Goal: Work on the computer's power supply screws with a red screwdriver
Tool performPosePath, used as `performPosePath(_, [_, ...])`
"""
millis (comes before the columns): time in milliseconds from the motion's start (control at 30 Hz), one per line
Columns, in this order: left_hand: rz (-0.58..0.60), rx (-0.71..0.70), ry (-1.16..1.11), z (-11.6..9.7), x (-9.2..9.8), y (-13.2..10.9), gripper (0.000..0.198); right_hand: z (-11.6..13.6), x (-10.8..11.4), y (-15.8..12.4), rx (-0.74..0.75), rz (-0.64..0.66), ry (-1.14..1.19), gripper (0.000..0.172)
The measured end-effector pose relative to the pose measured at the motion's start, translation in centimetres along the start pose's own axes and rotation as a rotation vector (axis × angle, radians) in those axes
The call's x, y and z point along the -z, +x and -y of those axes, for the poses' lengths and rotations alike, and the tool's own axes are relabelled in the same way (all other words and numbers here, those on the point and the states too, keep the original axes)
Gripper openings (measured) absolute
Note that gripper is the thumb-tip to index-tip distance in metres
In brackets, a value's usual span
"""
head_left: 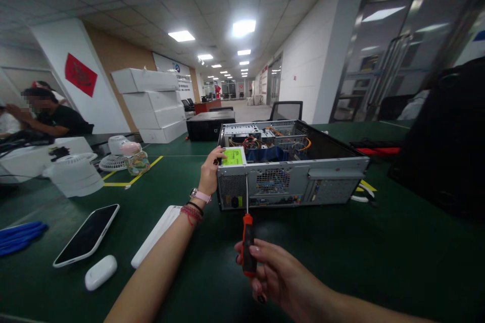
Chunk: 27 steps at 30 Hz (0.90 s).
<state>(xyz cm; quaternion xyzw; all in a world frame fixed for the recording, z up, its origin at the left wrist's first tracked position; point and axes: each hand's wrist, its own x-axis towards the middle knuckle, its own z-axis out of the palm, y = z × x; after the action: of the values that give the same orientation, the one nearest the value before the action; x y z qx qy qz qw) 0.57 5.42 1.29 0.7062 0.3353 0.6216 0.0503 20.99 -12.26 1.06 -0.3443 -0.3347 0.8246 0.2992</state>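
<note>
An open computer case point(329, 174) lies on its side on the green table, its rear panel facing me. My left hand point(210, 171) grips the case's left rear corner, fingers curled over the top edge beside the power supply point(235, 156) with its yellow-green label. Between the fingers and thumb of my right hand point(273, 267) is a red and black screwdriver point(248, 245). Its shaft points up and away, with the tip at the rear panel near the power supply's upper right corner. Whether the tip sits in a screw is too small to tell. Cables and a blue ribbon show inside the case.
Left of my forearm lie a smartphone point(87, 234), a white earbud case point(101, 272), a long white object point(157, 234) and blue gloves point(22, 237). Farther back are a jar point(135, 161), small fans point(113, 161) and stacked white boxes point(151, 106). A black bag point(443, 136) stands right.
</note>
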Motion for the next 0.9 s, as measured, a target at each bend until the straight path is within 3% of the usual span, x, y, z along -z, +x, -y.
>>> performPosePath(300, [-0.004, 0.012, 0.021, -0.1, 0.0, 0.0, 0.043, -0.1, 0.1, 0.4, -0.011, -0.016, 0.021, 0.047])
performPosePath(600, [-0.003, 0.025, 0.041, -0.2, 0.0, 0.0, 0.045, -0.3, 0.7, 1.1, -0.010, 0.043, -0.006, 0.041])
performPosePath(900, [-0.015, 0.027, 0.027, -0.2, 0.0, 0.1, 0.044, -0.6, 0.9, 1.7, -0.019, 0.008, 0.034, 0.043])
